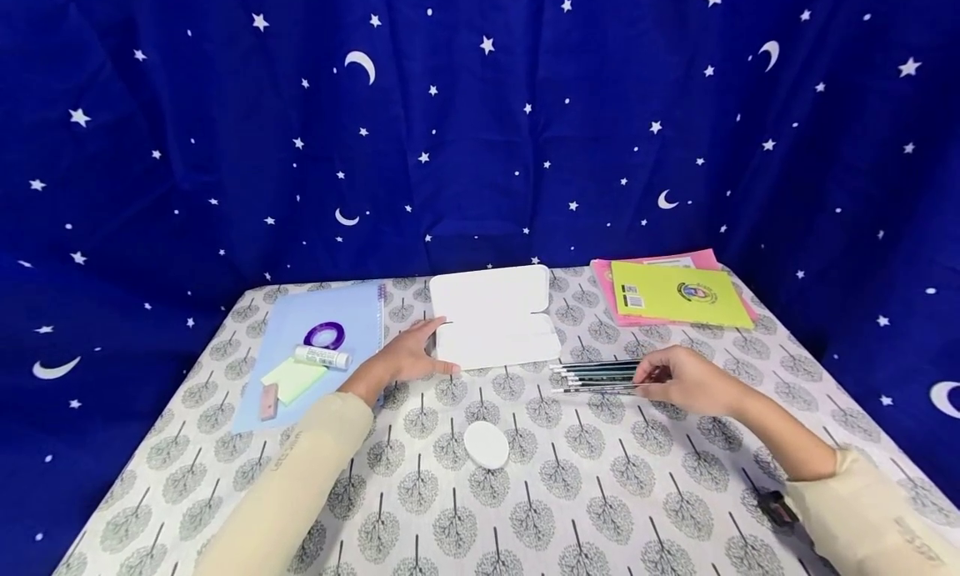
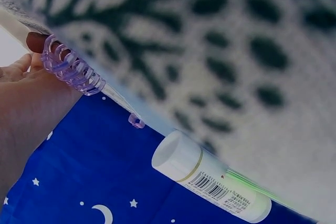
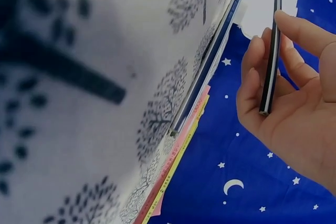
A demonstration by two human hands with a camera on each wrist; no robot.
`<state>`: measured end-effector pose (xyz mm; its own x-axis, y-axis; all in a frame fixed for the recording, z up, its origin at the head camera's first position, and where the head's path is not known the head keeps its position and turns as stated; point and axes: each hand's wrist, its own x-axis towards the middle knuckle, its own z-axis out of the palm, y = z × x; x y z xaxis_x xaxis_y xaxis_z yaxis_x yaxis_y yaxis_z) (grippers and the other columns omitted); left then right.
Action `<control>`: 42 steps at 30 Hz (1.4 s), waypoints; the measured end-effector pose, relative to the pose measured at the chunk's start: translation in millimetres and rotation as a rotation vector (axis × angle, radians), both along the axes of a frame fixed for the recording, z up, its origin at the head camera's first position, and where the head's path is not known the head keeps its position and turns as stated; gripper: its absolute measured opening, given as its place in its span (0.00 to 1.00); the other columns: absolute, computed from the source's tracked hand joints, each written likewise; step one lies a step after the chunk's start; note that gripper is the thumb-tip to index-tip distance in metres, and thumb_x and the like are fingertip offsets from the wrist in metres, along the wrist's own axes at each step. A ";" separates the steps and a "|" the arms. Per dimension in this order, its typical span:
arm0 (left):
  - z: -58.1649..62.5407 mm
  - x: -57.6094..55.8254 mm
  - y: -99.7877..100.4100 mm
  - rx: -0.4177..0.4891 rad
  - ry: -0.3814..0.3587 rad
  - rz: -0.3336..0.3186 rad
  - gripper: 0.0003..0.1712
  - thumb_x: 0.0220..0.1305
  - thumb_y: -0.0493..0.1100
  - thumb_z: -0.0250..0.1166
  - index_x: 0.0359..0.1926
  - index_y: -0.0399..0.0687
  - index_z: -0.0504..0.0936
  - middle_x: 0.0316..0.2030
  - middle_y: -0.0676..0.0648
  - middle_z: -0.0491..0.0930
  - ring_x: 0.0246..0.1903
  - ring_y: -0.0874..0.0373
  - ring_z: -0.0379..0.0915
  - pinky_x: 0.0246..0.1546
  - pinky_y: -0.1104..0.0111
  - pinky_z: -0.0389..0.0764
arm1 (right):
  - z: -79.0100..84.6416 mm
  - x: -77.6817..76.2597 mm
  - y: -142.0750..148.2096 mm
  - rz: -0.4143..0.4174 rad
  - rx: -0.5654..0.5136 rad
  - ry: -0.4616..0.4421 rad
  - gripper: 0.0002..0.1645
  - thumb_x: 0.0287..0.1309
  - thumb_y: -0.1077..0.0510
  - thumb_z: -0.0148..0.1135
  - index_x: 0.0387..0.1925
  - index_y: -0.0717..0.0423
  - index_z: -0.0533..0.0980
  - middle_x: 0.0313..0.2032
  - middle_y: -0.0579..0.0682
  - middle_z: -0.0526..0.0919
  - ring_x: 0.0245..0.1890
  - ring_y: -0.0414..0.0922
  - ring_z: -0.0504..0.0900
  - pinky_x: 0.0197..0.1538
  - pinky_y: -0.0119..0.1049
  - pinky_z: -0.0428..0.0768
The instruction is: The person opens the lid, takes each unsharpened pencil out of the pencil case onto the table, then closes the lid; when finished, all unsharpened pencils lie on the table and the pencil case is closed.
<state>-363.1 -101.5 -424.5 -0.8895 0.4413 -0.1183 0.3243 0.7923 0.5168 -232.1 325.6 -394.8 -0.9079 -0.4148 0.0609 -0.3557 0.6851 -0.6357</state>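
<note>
A white case (image 1: pixel 491 318) lies with its lid up at the back middle of the table. My left hand (image 1: pixel 408 355) touches its left side, thumb and forefinger spread along the edge. Several dark pencils (image 1: pixel 600 375) with white ends lie side by side to the right of the case. My right hand (image 1: pixel 686 380) is at their right ends and pinches one dark, pale-striped pencil (image 3: pixel 271 72) between thumb and fingers. Other pencils (image 3: pixel 212 59) lie on the cloth beside that hand in the right wrist view. In front of the case lies a white oval piece (image 1: pixel 486 444).
On the left, a light blue spiral notebook (image 1: pixel 300 309) bears a purple tape roll (image 1: pixel 341 336), a white glue stick (image 1: pixel 321 357), green sticky notes (image 1: pixel 294 381) and a pink eraser (image 1: pixel 268 401). Yellow (image 1: pixel 652 297) and pink booklets (image 1: pixel 606 288) are stacked at the back right. A starry blue curtain (image 1: pixel 480 142) hangs behind.
</note>
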 end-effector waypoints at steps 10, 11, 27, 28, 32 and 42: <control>0.8 -0.5 -0.5 -0.002 -0.004 -0.002 0.63 0.51 0.69 0.71 0.79 0.61 0.47 0.78 0.43 0.45 0.76 0.43 0.41 0.72 0.42 0.48 | 0.0 1.8 4.0 -0.032 0.028 -0.042 0.04 0.58 0.63 0.68 0.34 0.59 0.81 0.28 0.49 0.81 0.26 0.41 0.77 0.30 0.32 0.79; 0.6 -0.5 -0.5 -0.001 -0.003 -0.002 0.63 0.51 0.69 0.71 0.79 0.61 0.47 0.78 0.43 0.45 0.76 0.43 0.41 0.72 0.42 0.48 | 0.0 1.7 4.1 -0.038 0.035 -0.039 0.04 0.58 0.63 0.68 0.34 0.59 0.81 0.28 0.49 0.81 0.26 0.41 0.77 0.30 0.32 0.79; -1.5 -1.6 -1.2 0.003 -0.012 -0.003 0.63 0.50 0.70 0.71 0.79 0.62 0.47 0.78 0.44 0.45 0.76 0.44 0.41 0.72 0.42 0.48 | -1.1 0.1 7.4 -0.114 0.102 -0.039 0.03 0.55 0.63 0.69 0.32 0.58 0.81 0.27 0.46 0.80 0.26 0.41 0.75 0.29 0.32 0.78; -1.2 -2.1 -1.2 0.001 -0.012 -0.001 0.63 0.50 0.70 0.71 0.79 0.62 0.46 0.78 0.44 0.45 0.76 0.44 0.41 0.72 0.42 0.48 | -1.6 -0.6 7.4 -0.116 0.107 -0.037 0.03 0.55 0.63 0.69 0.32 0.58 0.81 0.27 0.46 0.80 0.26 0.41 0.75 0.29 0.32 0.78; -1.2 -3.1 -1.4 -0.001 -0.009 -0.002 0.63 0.50 0.70 0.70 0.79 0.62 0.46 0.78 0.44 0.45 0.76 0.43 0.41 0.72 0.41 0.48 | -3.5 -2.2 7.0 -0.123 0.120 -0.036 0.03 0.55 0.64 0.69 0.33 0.59 0.81 0.27 0.45 0.80 0.27 0.41 0.76 0.30 0.31 0.79; 0.8 -1.4 -1.9 0.027 -0.004 -0.022 0.63 0.51 0.69 0.71 0.79 0.59 0.48 0.77 0.41 0.47 0.75 0.41 0.44 0.72 0.41 0.49 | -3.2 -2.2 4.9 -0.093 0.126 -0.017 0.04 0.54 0.66 0.68 0.34 0.59 0.82 0.29 0.44 0.82 0.31 0.41 0.79 0.35 0.31 0.81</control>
